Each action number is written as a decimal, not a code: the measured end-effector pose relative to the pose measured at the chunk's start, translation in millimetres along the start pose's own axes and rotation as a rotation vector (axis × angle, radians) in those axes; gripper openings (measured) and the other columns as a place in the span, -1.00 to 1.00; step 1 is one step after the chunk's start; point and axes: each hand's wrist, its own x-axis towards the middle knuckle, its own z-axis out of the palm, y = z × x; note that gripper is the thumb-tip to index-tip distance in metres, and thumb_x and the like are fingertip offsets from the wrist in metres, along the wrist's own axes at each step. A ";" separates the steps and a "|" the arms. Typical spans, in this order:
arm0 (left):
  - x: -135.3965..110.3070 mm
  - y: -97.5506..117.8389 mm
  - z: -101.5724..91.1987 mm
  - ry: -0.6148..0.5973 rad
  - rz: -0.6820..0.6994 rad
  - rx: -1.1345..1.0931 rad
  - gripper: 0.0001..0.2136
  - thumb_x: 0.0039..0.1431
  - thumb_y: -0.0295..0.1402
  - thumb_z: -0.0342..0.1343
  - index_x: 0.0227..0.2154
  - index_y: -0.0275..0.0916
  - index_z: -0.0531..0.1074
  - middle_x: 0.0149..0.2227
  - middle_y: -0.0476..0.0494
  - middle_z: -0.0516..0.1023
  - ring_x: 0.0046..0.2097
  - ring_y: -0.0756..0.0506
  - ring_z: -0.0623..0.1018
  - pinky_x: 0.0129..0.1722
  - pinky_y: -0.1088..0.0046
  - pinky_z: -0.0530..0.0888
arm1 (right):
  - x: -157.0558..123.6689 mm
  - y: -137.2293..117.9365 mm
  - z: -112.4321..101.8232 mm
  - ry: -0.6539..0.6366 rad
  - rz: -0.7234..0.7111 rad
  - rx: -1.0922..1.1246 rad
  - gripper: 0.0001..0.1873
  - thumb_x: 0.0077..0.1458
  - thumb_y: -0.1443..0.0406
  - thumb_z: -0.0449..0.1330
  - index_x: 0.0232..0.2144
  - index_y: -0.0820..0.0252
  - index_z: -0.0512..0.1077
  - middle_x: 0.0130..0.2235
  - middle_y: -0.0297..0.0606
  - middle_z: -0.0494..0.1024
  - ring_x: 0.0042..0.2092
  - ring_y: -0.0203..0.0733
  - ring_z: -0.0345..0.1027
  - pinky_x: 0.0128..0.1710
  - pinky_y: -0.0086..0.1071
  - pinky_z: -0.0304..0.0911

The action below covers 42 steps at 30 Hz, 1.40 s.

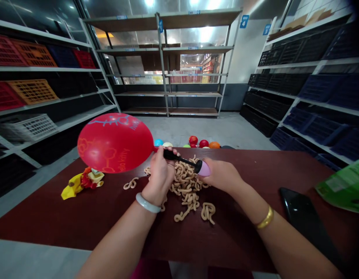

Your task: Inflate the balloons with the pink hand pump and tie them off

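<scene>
A red inflated balloon [115, 143] with printed drawings sits at the left end of a hand balloon pump [187, 161]. My left hand [162, 170] is closed around the pump's black nozzle end, by the balloon's neck. The black shaft shows between my hands. My right hand [221, 174] grips the pump's lilac end; its fingers are partly hidden. Beneath both hands lies a heap of beige, curly twisted pieces [187, 186], with several loose ones around it. Uninflated balloons [83, 182] in yellow, red and cream lie below the inflated one.
The dark red table [240, 232] carries a black phone [306, 221] and a green bag [345, 186] at the right. Several coloured balloons [204, 143] show beyond its far edge. Metal shelves [164, 93] stand behind, and crate-filled racks line both sides.
</scene>
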 end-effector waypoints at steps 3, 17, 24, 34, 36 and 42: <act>15.2 19.2 -6.4 0.099 0.022 -0.020 -0.82 0.29 -0.41 0.02 -0.46 -0.21 0.30 -0.49 -0.05 0.38 -0.44 -0.04 0.43 -0.38 0.37 0.44 | 3.5 13.8 -2.6 -0.026 -0.011 -0.020 -0.57 0.04 -0.08 0.16 -0.19 0.05 0.39 -0.29 -0.25 0.60 -0.26 -0.01 0.50 -0.41 -0.34 0.12; -11.1 -31.6 -5.9 0.040 -0.067 -0.011 -0.83 0.20 -0.30 0.18 -0.38 -0.23 0.30 -0.42 -0.04 0.45 -0.39 -0.03 0.51 -0.21 0.33 0.47 | -0.8 10.5 -4.6 -0.032 -0.032 -0.116 -0.62 0.05 -0.03 0.16 -0.21 0.08 0.40 -0.30 -0.23 0.59 -0.27 -0.02 0.49 -0.35 -0.31 0.16; -38.5 -44.0 9.7 -0.022 -0.044 0.016 -0.81 0.20 -0.31 0.18 -0.37 -0.19 0.25 -0.42 -0.01 0.44 -0.39 -0.01 0.50 -0.24 0.37 0.48 | -8.5 -14.7 -2.1 0.047 -0.025 -0.014 -0.53 0.11 -0.02 0.15 -0.01 0.05 0.34 -0.25 -0.23 0.61 -0.25 -0.02 0.52 -0.35 -0.32 0.17; 13.8 9.3 -5.8 0.077 0.086 0.034 -0.83 0.27 -0.34 0.08 -0.43 -0.23 0.29 -0.47 -0.05 0.40 -0.45 -0.04 0.47 -0.36 0.37 0.46 | -0.5 2.5 -6.3 0.039 -0.023 -0.049 -0.53 0.09 -0.08 0.14 -0.09 0.07 0.38 -0.21 -0.20 0.61 -0.21 0.01 0.51 -0.33 -0.30 0.20; 24.1 20.9 -10.2 0.136 0.122 0.030 -0.83 0.27 -0.36 0.06 -0.44 -0.22 0.26 -0.49 -0.02 0.39 -0.47 -0.04 0.46 -0.37 0.37 0.45 | 0.8 8.1 -8.5 0.036 -0.027 -0.062 -0.54 0.09 -0.07 0.14 -0.09 0.07 0.38 -0.19 -0.20 0.61 -0.19 0.02 0.51 -0.33 -0.30 0.20; 28.2 17.1 -15.4 0.140 0.148 0.011 -0.84 0.28 -0.38 0.03 -0.44 -0.21 0.25 -0.50 0.00 0.38 -0.47 -0.01 0.44 -0.38 0.42 0.44 | 0.0 14.7 -11.1 0.050 -0.017 -0.105 -0.57 0.05 -0.05 0.17 -0.16 0.09 0.37 -0.23 -0.21 0.61 -0.22 0.01 0.51 -0.34 -0.31 0.18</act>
